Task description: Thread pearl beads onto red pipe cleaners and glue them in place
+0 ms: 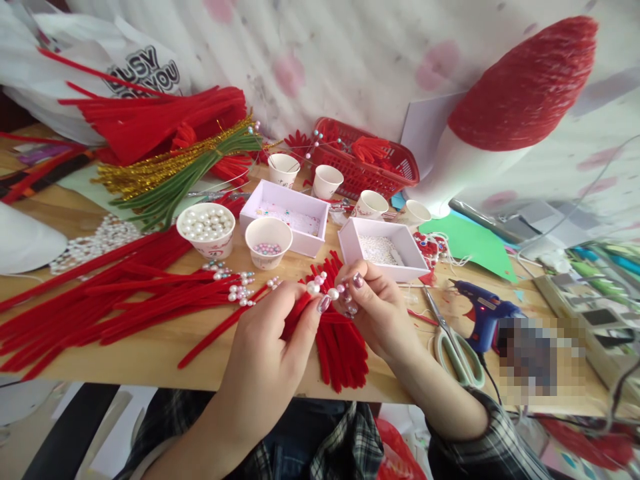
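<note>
My left hand point(273, 340) pinches a red pipe cleaner point(300, 312) with white and pink beads point(325, 290) threaded on it. My right hand point(377, 307) is closed too, its fingertips pinching the beaded end just beside the left thumb. Both hands hover over a pile of short red pipe cleaners point(343, 350) near the table's front edge. More beaded red stems point(235, 293) lie to the left.
A cup of white pearls point(206, 230), a cup of small coloured beads point(269, 241) and two white boxes point(285, 217) point(383, 250) stand behind. Scissors point(453, 343) and a blue glue gun point(483, 317) lie at the right. Long red stems point(90, 300) cover the left; a red basket point(365, 160) stands at the back.
</note>
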Tool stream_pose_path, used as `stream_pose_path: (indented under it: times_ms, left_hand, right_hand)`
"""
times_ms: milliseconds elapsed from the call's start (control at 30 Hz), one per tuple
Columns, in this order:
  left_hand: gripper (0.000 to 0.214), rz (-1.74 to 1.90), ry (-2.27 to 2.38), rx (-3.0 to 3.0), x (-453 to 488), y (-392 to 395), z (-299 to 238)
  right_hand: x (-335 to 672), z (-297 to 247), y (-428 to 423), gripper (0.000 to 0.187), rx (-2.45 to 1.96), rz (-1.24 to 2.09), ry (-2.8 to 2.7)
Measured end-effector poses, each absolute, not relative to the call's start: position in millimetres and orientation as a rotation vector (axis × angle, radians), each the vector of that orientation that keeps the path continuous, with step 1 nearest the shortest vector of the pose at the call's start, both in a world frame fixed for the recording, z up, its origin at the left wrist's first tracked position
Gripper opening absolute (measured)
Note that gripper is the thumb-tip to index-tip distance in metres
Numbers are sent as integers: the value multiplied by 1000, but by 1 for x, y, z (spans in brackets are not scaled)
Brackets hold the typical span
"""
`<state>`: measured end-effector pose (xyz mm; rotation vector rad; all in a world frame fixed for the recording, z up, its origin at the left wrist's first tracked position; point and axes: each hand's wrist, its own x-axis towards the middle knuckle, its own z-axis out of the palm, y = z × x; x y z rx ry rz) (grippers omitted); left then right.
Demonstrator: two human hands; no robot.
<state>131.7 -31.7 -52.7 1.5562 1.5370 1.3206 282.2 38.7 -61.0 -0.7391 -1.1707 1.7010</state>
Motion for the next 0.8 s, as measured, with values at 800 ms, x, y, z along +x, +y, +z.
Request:
stream_pose_path:
  times_ms: [800]
  left_hand:
    - [12, 1471, 1509, 2081, 124, -26, -56]
  right_hand:
    - [293, -61, 44, 18, -729, 1717, -1240]
